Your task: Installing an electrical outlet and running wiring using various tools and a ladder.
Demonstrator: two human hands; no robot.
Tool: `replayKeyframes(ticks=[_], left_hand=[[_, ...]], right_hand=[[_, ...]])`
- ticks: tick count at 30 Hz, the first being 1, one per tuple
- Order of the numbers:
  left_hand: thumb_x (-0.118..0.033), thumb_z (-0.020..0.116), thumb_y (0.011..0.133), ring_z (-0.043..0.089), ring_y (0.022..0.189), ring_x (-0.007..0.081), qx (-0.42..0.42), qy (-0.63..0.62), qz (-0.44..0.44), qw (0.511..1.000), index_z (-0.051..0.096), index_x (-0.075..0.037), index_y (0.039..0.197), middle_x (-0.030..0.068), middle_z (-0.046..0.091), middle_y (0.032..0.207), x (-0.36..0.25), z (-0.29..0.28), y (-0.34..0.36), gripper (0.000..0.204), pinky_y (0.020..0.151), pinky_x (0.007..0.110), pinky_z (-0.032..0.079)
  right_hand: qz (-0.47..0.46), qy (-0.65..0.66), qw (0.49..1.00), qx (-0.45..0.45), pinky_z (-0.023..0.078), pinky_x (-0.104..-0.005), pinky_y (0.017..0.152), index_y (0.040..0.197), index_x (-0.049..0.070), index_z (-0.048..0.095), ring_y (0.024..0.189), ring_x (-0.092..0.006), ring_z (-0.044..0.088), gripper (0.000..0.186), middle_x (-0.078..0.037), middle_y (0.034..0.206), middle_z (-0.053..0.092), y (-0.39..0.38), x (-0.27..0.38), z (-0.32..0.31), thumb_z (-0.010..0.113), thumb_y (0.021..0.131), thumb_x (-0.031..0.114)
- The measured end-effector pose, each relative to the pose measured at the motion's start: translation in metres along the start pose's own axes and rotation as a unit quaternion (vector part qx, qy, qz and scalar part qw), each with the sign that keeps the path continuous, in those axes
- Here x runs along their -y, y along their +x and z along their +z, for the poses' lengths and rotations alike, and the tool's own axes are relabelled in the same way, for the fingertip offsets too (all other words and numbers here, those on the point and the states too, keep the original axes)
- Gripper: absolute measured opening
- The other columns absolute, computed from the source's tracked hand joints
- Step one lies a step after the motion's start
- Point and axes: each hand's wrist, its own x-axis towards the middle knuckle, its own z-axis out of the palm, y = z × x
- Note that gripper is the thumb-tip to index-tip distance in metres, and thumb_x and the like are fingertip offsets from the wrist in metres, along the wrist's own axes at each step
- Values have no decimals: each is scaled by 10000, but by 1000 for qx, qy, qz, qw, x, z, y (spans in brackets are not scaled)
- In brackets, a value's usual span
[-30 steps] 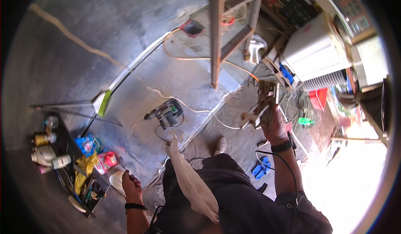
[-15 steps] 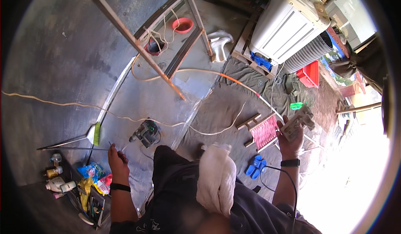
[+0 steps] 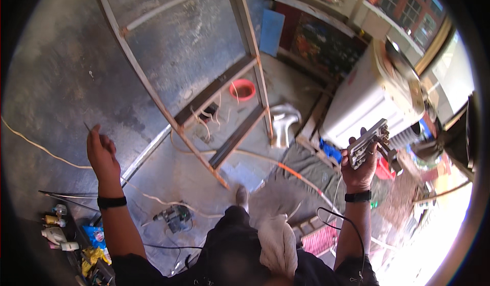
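1. the left hand (image 3: 101, 152) is raised over the concrete floor (image 3: 61, 81), its fingers curled in toward the thumb, pinching a thin dark rod (image 3: 88, 127) whose tip pokes up just above the fingertips.
2. a black wristband (image 3: 111, 202) sits on that forearm.
3. the right hand (image 3: 360, 166) is lifted at the far right, its fingers wrapped tight around the lower end of a grey metal tool (image 3: 371, 144) that slants up and to the right; what kind of tool it is cannot be told.
4. the tool is held in the air, in front of a white appliance (image 3: 365, 102).
5. a black cable (image 3: 334, 219) loops beside the right forearm.
6. a metal frame (image 3: 204, 107) lies on the floor between the two hands, well apart from both.
7. a power tool (image 3: 173, 217) lies on the floor near the left forearm.
8. a white cloth (image 3: 278, 245) hangs at the person's waist.
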Motion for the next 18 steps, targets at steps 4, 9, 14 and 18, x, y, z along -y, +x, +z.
replayKeyframes(ticks=[4,9,14,18], left_hand=[[-382,468,983,568,1060,216,12,-44,58,997,476,-35,1317,128,564,1176,-47,97,77,482,940,360,403],[-382,440,991,504,1245,295,-25,-36,147,988,416,-23,1368,184,487,1374,-84,174,179,521,1082,415,325],[-329,460,986,582,1118,280,-57,-103,16,993,515,-49,1289,165,596,1214,-95,220,214,417,899,389,477],[-297,489,969,618,743,220,-4,-128,-18,992,553,-74,1207,82,636,913,-68,203,248,332,614,347,509]], right_hand=[[21,57,989,138,610,-364,582,1331,117,487,764,-342,685,550,-137,1050,661,98,-15,62,556,926,483],[35,100,974,202,536,-486,869,1293,55,520,1125,-370,582,559,-149,1195,619,206,-45,145,551,923,473],[39,129,950,283,306,-517,1088,1270,68,538,1275,-341,448,563,-136,1317,535,323,-79,232,593,883,473],[53,136,932,331,319,-463,1063,1252,50,553,1257,-316,468,542,-134,1296,557,422,-101,293,560,896,459]])
